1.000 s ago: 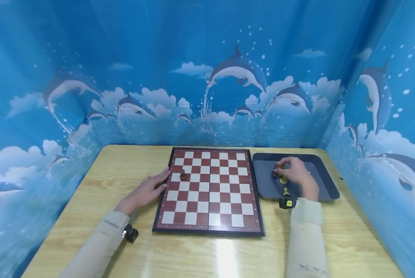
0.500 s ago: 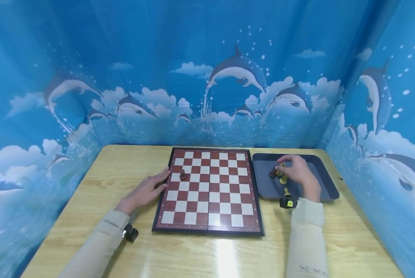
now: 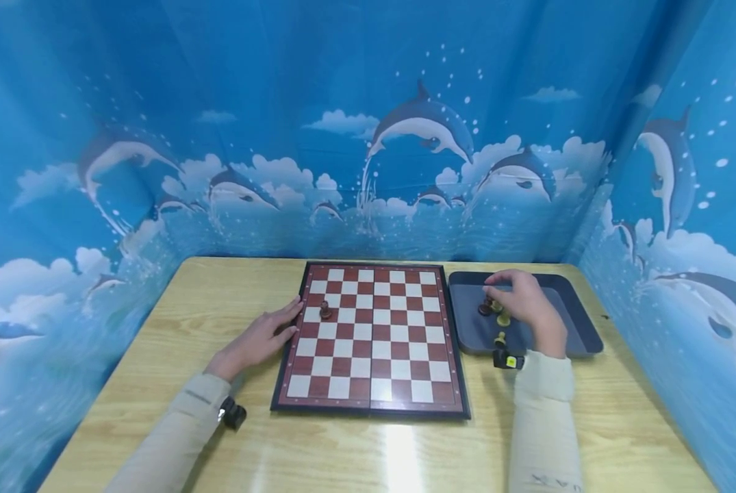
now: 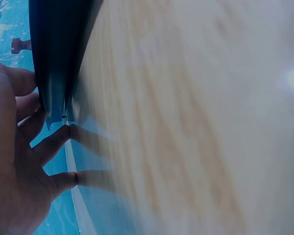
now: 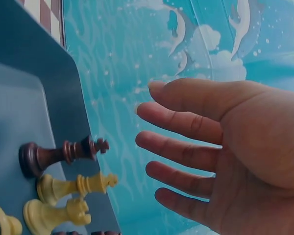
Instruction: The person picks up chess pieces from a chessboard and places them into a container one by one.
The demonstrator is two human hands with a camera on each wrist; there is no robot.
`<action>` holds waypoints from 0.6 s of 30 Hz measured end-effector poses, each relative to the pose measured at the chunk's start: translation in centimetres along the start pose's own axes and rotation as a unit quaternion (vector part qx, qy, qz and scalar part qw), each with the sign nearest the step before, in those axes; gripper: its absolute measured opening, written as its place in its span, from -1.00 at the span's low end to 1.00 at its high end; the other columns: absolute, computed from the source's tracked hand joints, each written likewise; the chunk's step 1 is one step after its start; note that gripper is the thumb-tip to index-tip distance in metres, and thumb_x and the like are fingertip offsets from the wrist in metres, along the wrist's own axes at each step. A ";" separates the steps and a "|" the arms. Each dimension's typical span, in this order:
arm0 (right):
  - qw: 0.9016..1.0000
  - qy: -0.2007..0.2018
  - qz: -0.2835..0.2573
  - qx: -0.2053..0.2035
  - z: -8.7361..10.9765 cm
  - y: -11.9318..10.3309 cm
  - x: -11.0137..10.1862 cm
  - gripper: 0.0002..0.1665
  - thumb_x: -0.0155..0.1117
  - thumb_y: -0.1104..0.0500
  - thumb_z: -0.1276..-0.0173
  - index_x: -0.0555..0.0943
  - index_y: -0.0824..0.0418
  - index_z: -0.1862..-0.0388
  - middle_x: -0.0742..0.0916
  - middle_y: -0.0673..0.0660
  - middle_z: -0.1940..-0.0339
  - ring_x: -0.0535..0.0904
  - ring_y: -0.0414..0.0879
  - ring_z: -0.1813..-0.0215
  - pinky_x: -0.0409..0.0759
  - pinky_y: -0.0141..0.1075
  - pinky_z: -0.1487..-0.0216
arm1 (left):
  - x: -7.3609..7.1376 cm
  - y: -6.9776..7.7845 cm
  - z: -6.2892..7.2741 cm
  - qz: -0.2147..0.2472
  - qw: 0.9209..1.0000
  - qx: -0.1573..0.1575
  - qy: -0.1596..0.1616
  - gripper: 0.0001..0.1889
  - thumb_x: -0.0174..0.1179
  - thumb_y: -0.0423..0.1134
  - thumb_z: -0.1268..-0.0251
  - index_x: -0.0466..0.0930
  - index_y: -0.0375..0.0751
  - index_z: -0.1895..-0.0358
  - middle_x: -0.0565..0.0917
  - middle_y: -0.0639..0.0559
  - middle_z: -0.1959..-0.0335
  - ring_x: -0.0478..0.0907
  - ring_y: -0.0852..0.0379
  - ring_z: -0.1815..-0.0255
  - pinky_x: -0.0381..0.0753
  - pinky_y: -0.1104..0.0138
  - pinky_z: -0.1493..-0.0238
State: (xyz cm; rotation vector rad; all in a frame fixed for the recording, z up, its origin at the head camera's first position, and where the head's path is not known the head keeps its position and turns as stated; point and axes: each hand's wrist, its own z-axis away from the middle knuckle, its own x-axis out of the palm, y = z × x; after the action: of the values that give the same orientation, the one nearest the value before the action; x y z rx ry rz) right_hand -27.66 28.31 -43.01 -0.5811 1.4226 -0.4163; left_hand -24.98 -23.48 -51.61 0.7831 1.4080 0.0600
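Note:
My left hand (image 3: 259, 340) lies flat on the table with its fingertips at the left edge of the chessboard (image 3: 398, 349); the left wrist view shows its fingers spread against that edge. On the board's upper left stands a dark brown rook (image 3: 325, 311), its notched top also visible in the left wrist view. Over the grey tray (image 3: 574, 325) hovers my right hand (image 3: 524, 299), fingers apart and holding nothing. Close to its fingertips, inside the tray, stand a dark brown king (image 5: 56, 154), a yellow king (image 5: 78, 186) and a yellow rook (image 5: 56, 215).
Another yellow piece (image 5: 2, 223) is nearer the tray's front, only partly visible. The tray sits against the board's right side on a wooden table (image 3: 318, 452). Blue dolphin-print curtains (image 3: 281, 171) close off the back and sides.
My right hand has shifted slightly left, and its fingertips have drawn away from the pieces in the tray. The dark piece there moved a little left earlier on. My left hand stays put.

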 end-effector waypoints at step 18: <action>0.999 -0.030 0.002 -0.041 -1.2 -2.6 3.0 -0.68 0.19 0.18 -0.54 0.67 0.35 -0.11 0.59 0.42 -0.30 0.46 0.35 -0.36 0.54 0.22 -0.25 | -0.2 0.5 0.2 0.003 1.000 -0.005 -0.002 -0.40 -0.01 -0.13 -0.62 0.13 -0.19 -0.59 0.08 -0.14 -0.65 0.17 -0.30 -0.57 0.01 -0.39 -0.49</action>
State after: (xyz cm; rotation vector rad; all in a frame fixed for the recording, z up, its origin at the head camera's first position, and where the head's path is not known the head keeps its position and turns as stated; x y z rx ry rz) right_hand -28.34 24.27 -43.89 -0.6513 1.3885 -0.3367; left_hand -24.71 -23.33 -51.17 0.7795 1.4013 0.0704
